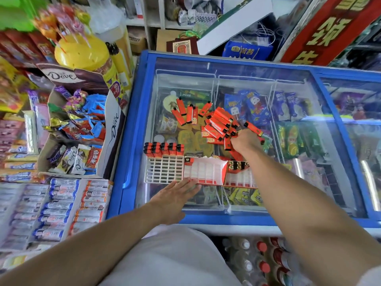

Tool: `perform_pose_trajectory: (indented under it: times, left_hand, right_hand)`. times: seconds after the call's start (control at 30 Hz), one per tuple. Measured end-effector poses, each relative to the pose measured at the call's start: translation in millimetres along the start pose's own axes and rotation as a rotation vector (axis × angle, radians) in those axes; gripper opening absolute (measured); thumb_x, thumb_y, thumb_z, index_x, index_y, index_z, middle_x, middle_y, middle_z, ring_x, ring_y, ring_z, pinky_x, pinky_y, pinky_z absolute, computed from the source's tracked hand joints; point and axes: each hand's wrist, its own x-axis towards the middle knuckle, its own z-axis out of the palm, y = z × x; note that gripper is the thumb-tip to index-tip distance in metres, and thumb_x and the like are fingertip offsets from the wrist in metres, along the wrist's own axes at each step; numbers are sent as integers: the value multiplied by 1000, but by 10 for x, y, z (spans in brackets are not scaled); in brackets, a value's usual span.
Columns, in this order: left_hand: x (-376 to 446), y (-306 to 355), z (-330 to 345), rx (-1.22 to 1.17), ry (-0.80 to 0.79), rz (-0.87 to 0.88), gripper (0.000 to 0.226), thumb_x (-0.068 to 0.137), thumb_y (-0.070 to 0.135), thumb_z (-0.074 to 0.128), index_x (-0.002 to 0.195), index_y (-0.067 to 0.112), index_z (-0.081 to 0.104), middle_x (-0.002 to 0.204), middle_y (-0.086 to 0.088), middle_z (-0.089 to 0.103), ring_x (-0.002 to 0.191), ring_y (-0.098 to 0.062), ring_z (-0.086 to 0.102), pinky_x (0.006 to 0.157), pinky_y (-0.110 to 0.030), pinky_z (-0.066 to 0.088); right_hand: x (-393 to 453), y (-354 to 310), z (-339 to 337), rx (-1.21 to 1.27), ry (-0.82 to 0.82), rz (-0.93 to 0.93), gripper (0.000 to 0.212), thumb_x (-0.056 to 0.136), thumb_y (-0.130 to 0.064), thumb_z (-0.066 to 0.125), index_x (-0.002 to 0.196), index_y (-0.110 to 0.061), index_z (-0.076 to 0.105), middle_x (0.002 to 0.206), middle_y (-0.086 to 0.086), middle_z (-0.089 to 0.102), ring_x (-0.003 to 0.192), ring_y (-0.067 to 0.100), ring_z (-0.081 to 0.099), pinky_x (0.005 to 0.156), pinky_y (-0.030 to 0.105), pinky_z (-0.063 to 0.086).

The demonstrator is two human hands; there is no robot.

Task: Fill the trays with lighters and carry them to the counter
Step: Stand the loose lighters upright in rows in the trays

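A heap of loose red lighters (218, 122) lies on the glass lid of a blue chest freezer (132, 129). Nearer me stand three trays in a row. The white grid tray (162, 172) on the left holds one back row of lighters (164, 149). The red-and-white middle tray (206, 170) has one lighter in its back left corner. The right tray (239, 178) carries a few lighters at its back. My left hand (175, 195) rests flat, fingers spread, against the middle tray's front edge. My right hand (245, 141) is closed over lighters at the heap's near right side.
A Dove chocolate box (82, 129) full of sweets sits left of the freezer, with a yellow lollipop tub (82, 52) behind it. Boxes of packaged sticks (55, 209) fill the lower left. Bottles (261, 259) stand below the freezer front. A red banner (329, 29) leans at the back right.
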Motion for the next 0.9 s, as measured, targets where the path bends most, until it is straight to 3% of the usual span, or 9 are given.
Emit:
perform_pose_trajectory:
  times: [0.1,0.17,0.3,0.37,0.43,0.53,0.63,0.73,0.9]
  left_hand:
    - [0,9,14,-7,0,-1,89,100,38,49,158,25,-17,154,6,-36,140,-11,-35,121,-37,-14]
    - [0,19,18,-18,2,-4,88,100,37,48,158,26,-17,155,7,-35,141,-11,-35,120,-36,-15]
    - [14,7,23,-162,70,-8,88,100,37,50,159,32,-15,161,12,-24,149,-7,-25,124,-34,-10]
    - [22,-33,52,-270,186,10,80,100,37,51,162,32,1,166,14,-4,154,-7,-10,126,-33,-1]
    - [12,-46,58,-354,373,9,64,98,34,57,157,29,33,162,10,32,152,-10,20,125,-36,18]
    - [-19,-46,-33,-503,631,-86,30,96,27,66,125,22,68,120,10,67,114,-8,58,102,-32,49]
    - [-59,-127,-60,-546,657,-238,25,95,25,66,119,20,71,116,9,66,107,-10,58,98,-27,47]
    - [-116,-296,72,-466,667,-329,38,91,26,70,129,20,65,132,3,61,125,-19,53,105,-46,48]
    - [-303,-429,233,-342,439,-457,73,100,53,50,160,23,23,169,-3,7,156,-24,0,127,-43,2]
  right_hand:
    - [123,26,-16,54,21,26,19,92,-20,67,78,-11,59,74,3,63,59,16,59,50,30,48]
    - [174,80,-63,86,34,35,3,90,-15,69,89,-13,68,85,3,69,64,15,58,49,23,39]
    - [153,224,-100,119,129,16,42,88,-7,68,129,-18,66,122,6,70,97,24,70,79,32,59]
    - [82,269,-106,126,191,-24,43,89,-10,66,130,-25,66,123,6,69,85,21,71,69,29,56]
    - [-20,264,-128,173,279,-107,36,91,-17,67,126,-27,67,118,3,68,79,16,68,69,25,52]
    - [-254,105,-172,342,277,-268,22,93,-27,69,115,-25,66,109,-7,69,90,9,66,82,30,54]
    - [-510,-133,-201,368,159,-384,25,92,-38,70,110,-22,63,100,-13,68,87,6,66,77,25,51]
    - [-766,-344,-194,373,45,-469,23,92,-30,73,110,-24,59,89,-22,65,75,-11,60,64,7,41]
    - [-1043,-593,-40,314,-54,-571,21,94,-30,70,107,-31,53,74,-6,66,48,7,50,48,26,39]
